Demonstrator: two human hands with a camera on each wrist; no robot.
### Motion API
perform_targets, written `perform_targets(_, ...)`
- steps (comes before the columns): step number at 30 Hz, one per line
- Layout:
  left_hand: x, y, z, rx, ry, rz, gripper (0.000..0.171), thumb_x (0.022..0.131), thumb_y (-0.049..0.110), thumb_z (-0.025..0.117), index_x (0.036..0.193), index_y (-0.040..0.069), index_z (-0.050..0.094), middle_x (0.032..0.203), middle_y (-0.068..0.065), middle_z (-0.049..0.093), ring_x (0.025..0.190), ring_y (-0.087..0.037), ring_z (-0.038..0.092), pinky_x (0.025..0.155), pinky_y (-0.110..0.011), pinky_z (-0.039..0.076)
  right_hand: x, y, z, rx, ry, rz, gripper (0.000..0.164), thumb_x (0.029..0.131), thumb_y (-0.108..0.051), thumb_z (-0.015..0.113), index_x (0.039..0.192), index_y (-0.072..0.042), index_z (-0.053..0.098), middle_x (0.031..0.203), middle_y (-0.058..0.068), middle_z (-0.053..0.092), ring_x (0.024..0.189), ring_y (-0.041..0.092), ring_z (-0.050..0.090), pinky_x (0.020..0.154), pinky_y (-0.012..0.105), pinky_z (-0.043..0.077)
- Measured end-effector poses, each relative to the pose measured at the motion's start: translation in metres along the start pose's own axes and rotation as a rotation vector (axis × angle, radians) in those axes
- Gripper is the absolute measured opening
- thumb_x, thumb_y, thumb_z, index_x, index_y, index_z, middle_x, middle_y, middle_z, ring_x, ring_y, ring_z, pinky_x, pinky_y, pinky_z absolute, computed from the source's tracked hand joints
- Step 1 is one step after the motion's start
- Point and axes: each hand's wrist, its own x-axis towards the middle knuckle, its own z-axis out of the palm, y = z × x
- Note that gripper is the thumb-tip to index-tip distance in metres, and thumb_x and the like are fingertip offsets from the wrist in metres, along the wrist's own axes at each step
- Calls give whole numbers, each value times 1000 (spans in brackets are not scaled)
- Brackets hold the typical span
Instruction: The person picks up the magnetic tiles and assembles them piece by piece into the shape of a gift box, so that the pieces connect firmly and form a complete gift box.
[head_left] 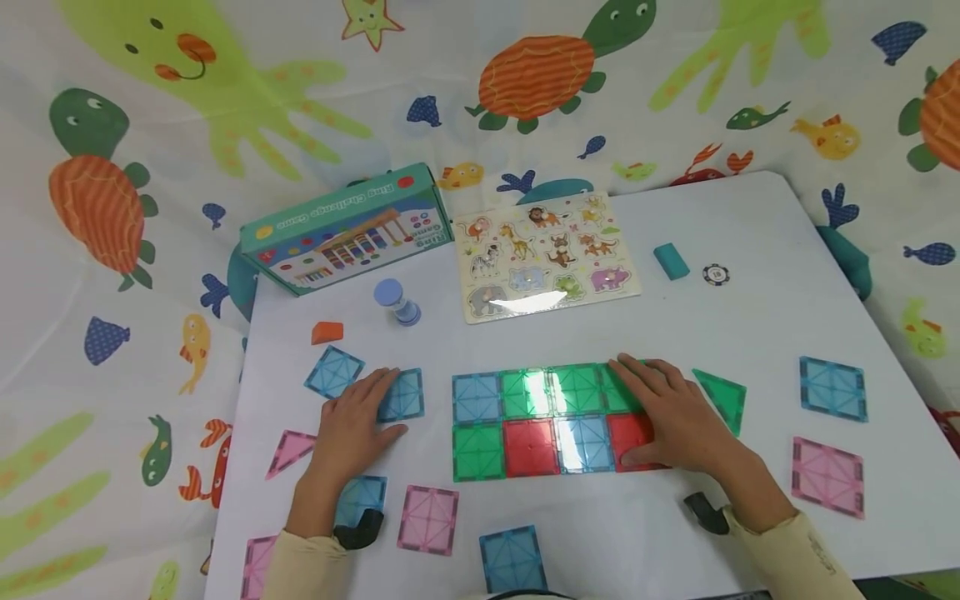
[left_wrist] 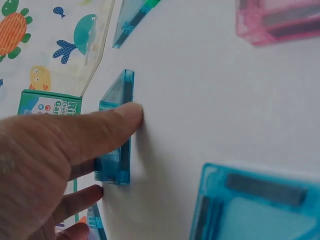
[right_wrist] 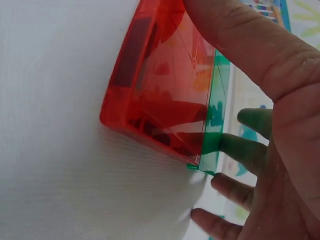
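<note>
My left hand [head_left: 356,423] is at a blue square magnetic tile [head_left: 405,395] lying flat on the table. Its index finger overlaps the tile's left side, and the thumb [left_wrist: 122,120] crosses the near edge in the left wrist view. My right hand [head_left: 678,417] rests spread over the right end of a two-row block of tiles. Its thumb lies at a red tile [right_wrist: 165,95], partly hidden, and its fingers reach over a green tile [right_wrist: 215,115]. The block also has a red tile [head_left: 531,447], blue tiles [head_left: 476,398] and more green tiles [head_left: 478,452].
Loose tiles lie around: pink squares [head_left: 427,520], blue squares [head_left: 513,560], a pink triangle [head_left: 290,451] and a green triangle [head_left: 723,398]. Behind stand a ring game box [head_left: 352,233], a sand timer [head_left: 397,302], an animal puzzle board [head_left: 546,258], a teal block [head_left: 671,262] and a chip [head_left: 716,274].
</note>
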Motion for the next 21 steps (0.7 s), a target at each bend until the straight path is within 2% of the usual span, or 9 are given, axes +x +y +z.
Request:
perform_targets(8,-2,2,2,-15,59,-11,80,76,40,77,144,24,38,143,-5,44,131,-30,37,93,-59,32,4,3,1,60,-4,-11,126,48,-72,77,151,-25,20,154,0,24,135,32,22,90,60,41)
perform_targets(14,0,2,3,-12,137,-28,77,71,45,79,136,17,48,134,-8,53,124,-31,45,93,-56,33,5,0,0,61,-9,-8,127,48,-71,78,151,-22,21,153,1,25,134,33,23,90,60,40)
perform_targets(17,6,7,0,-16,183,-11,75,71,49,78,133,18,52,129,-7,57,120,-29,49,93,-53,35,6,0,0,62,-7,-7,127,48,-70,79,151,-21,22,153,1,26,134,32,23,90,60,40)
perform_targets(21,23,22,-8,-18,211,57,70,72,55,74,130,21,56,124,-5,58,115,-27,53,92,-53,36,8,0,1,57,-29,0,128,48,-72,77,151,-22,20,153,1,24,134,32,21,91,61,38)
